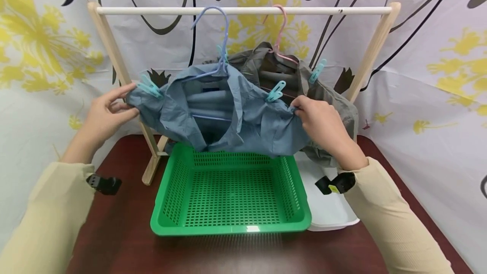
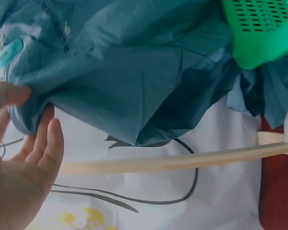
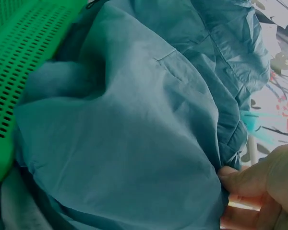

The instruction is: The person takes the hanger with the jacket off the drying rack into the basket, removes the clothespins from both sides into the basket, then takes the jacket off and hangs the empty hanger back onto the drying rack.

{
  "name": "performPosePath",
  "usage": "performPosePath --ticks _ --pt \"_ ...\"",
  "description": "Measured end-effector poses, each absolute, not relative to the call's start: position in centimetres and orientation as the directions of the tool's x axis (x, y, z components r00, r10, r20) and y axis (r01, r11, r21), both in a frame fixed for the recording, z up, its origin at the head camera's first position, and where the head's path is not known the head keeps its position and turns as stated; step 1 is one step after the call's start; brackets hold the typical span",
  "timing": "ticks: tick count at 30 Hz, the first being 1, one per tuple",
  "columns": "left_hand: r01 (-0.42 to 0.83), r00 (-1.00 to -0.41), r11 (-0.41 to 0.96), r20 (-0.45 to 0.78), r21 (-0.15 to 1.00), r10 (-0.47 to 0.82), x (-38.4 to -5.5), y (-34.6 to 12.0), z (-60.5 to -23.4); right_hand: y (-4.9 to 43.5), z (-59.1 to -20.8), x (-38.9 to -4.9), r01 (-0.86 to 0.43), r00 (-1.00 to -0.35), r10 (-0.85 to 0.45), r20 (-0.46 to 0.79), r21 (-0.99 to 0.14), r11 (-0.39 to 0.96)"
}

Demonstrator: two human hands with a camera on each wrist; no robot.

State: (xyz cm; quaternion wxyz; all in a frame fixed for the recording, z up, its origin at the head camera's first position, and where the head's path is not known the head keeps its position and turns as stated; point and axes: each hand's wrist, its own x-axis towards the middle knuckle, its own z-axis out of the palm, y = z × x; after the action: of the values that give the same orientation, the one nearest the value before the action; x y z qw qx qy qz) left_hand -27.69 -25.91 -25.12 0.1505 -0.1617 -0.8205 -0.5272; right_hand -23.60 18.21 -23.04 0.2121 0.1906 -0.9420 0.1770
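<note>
A blue jacket-like garment (image 1: 255, 126) hangs from a blue hanger (image 1: 224, 37) hooked over the white rod. Teal clothespins grip its shoulders, one clothespin (image 1: 150, 86) at the left and another clothespin (image 1: 276, 91) at the right. My left hand (image 1: 108, 111) pinches the cloth at the left shoulder between thumb and fingers, just beside that clothespin. With thumb and forefinger, my right hand (image 1: 321, 124) pinches the fabric right of the other clothespin. In both wrist views the blue cloth spreads in loose folds away from the fingers.
Behind hangs a grey garment (image 1: 338, 105) on a pink hanger (image 1: 280, 28), with a teal clothespin (image 1: 317, 71) on it. The rack has a white rod (image 1: 160, 10) and wooden legs. Below stand a green basket (image 1: 232, 230) and a white tray (image 1: 327, 206) on a dark red table (image 1: 125, 231).
</note>
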Motion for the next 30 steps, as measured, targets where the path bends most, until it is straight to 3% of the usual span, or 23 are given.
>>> performPosePath --ticks 21,30 --pt "0.457 -0.873 0.395 0.315 0.797 0.373 -26.1 -27.6 -33.1 19.7 -30.0 -24.8 -0.534 -0.830 -0.417 0.371 -0.306 0.788" --pt "0.450 -0.855 0.400 0.257 0.798 0.450 -25.6 -27.8 -35.6 19.8 -32.6 -24.9 -0.493 -0.868 -0.416 0.271 -0.372 0.787"
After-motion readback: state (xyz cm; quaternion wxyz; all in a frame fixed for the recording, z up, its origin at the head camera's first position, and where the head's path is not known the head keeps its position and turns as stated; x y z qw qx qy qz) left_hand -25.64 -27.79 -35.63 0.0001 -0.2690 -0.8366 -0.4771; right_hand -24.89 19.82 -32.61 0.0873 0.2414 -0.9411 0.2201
